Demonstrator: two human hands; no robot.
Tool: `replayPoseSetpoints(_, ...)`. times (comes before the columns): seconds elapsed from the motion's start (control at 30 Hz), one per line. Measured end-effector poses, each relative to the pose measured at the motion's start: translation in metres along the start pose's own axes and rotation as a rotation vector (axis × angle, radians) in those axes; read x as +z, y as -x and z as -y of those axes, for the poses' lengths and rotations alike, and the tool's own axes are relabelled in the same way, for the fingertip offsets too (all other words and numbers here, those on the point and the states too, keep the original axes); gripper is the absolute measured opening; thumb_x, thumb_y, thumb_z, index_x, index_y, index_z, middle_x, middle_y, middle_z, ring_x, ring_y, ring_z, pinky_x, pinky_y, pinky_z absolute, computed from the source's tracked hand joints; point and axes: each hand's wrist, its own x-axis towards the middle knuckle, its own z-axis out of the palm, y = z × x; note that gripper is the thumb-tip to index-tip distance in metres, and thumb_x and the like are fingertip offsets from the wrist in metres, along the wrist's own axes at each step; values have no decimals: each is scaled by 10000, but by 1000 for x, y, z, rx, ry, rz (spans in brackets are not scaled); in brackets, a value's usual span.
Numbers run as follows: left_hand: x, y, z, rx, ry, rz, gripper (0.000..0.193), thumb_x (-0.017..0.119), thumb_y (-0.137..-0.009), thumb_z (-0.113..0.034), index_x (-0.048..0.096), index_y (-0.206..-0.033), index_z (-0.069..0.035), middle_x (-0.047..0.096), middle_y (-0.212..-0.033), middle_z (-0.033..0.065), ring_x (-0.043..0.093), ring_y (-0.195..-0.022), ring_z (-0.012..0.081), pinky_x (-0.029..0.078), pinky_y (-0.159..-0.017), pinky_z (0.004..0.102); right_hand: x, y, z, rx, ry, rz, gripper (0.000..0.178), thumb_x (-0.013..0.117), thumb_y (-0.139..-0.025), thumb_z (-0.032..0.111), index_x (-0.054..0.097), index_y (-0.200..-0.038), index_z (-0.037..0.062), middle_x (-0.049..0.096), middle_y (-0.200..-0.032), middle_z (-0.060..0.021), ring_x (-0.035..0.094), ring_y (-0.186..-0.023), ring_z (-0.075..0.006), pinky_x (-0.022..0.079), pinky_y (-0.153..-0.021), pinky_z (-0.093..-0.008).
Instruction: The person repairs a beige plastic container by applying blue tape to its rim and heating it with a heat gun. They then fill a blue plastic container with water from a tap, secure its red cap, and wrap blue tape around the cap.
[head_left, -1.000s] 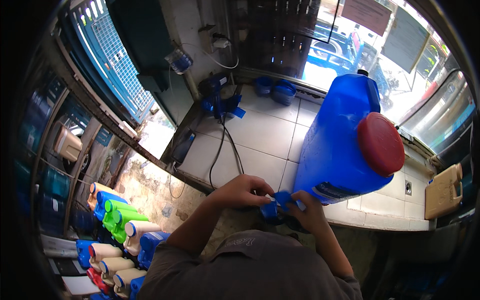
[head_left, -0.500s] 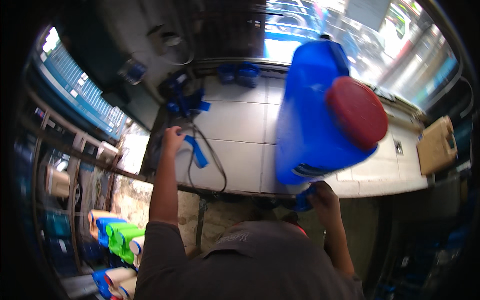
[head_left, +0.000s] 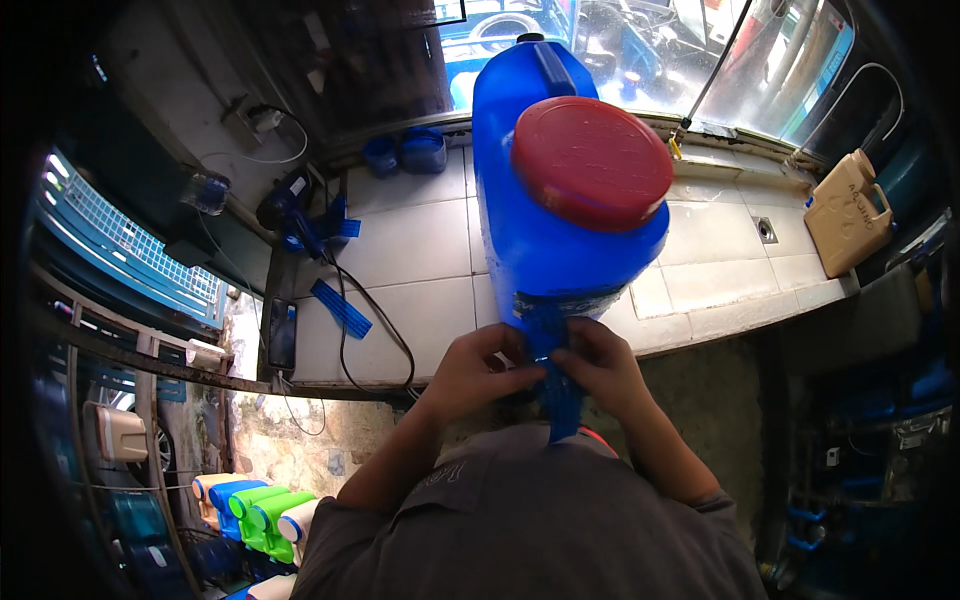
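Note:
A large blue water jug [head_left: 510, 270] with a wide red lid [head_left: 592, 160] stands on the tiled counter, right in front of me. Before its lower front, near the counter's edge, my left hand [head_left: 485, 375] and my right hand [head_left: 603, 370] meet. Both have their fingers closed on a blue plastic strip [head_left: 562, 405], which hangs down between them. Another blue strip [head_left: 342, 308] lies on the tiles to the left, beside a black cord. A blue heat gun or dryer [head_left: 292, 212] rests farther back on the left.
Blue caps or cups [head_left: 423, 150] stand by the back ledge. A phone [head_left: 282, 335] lies on the counter's left edge. A tan jerrycan [head_left: 850, 215] stands at the far right, past a drain [head_left: 764, 230]. Several coloured jugs [head_left: 270, 520] stand low on the left.
My left hand has come from the strip and cord on the left to join my right hand at the blue strip before the jug. The view has shifted, too.

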Motion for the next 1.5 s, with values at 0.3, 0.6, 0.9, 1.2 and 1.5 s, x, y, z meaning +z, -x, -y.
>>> replayPoseSetpoints(0.3,-17,10,-52,462,479,137,273,537,-749,69,375,-891,-98,532,-1101,154,529,-1032,197,407,-930,351,-61,7,81,113,74,365,186,668,-837,39,614,-1015,32,620,-923,-7,560,-877,-83,476,-751,-244)
replayPoseSetpoints(0.6,1,11,-145,965,-871,-390,317,537,-738,132,397,-942,-66,539,-1219,238,622,-866,208,503,-744,317,-79,9,197,-1018,811,362,137,702,-736,52,645,-859,70,641,-807,-46,565,-722,-189,422,-742,-319)
replayPoseSetpoints(0.9,49,-16,-129,1159,-215,42,1156,829,-603,-407,67,-1426,-128,311,-1403,287,415,-1246,370,339,-980,457,-82,10,180,-573,327,503,136,646,-826,25,622,-960,16,635,-883,-48,588,-830,-116,473,-755,-276)
replayPoseSetpoints(1.2,70,-39,-108,961,-231,85,412,669,-626,-29,522,-1011,-32,520,-1072,150,520,-1057,276,423,-890,383,-108,7,173,-254,87,592,143,610,-876,30,604,-1018,14,610,-848,-28,561,-749,-67,481,-651,-222)
replayPoseSetpoints(1.5,13,4,-159,1063,-1045,-283,327,607,-472,-59,622,-794,-114,591,-802,33,575,-734,222,406,-681,345,-115,6,198,-1223,999,277,174,752,-688,106,658,-833,133,595,-758,6,610,-825,-164,403,-912,-383)
